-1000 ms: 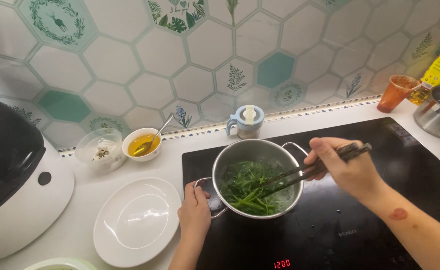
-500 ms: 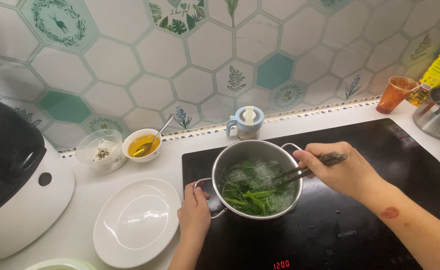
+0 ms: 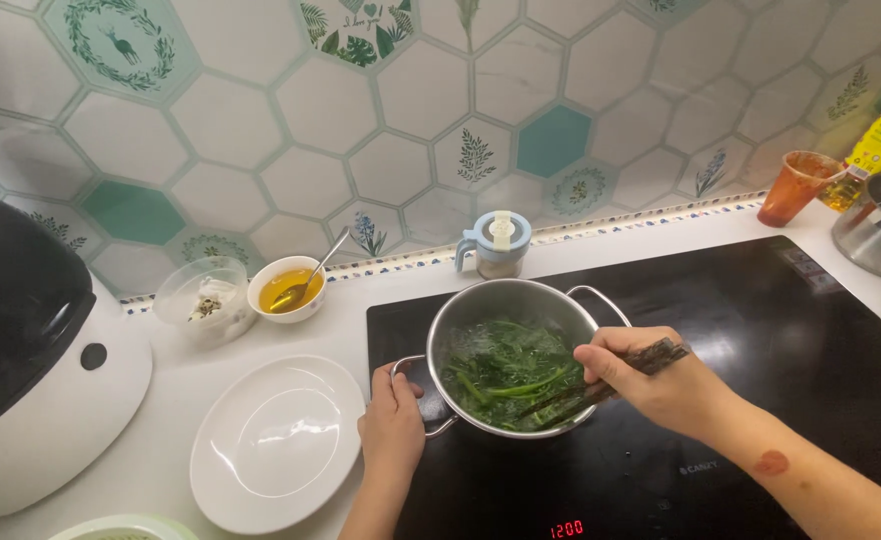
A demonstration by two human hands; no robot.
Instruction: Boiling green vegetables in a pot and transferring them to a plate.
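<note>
The right hand (image 3: pixel 660 385) has drawn back toward the pot's (image 3: pixel 510 300) near rim. Its chopsticks (image 3: pixel 600 385) now dip lower into the greens (image 3: pixel 505 375).

Light is bright and even, falling from above and a little in front, so shadows are soft and short: a faint one lies under the white plate (image 3: pixel 278 442) and beside the steel pot (image 3: pixel 513 368). The black cooktop (image 3: pixel 760 330) shows a dull sheen with pale reflections of the tiled wall (image 3: pixel 260 120). Steam blurs the greens (image 3: pixel 505 375) slightly. Focus is sharp at the centre; straight lines bow toward the edges, where the rice cooker (image 3: pixel 30 360) looks stretched
</note>
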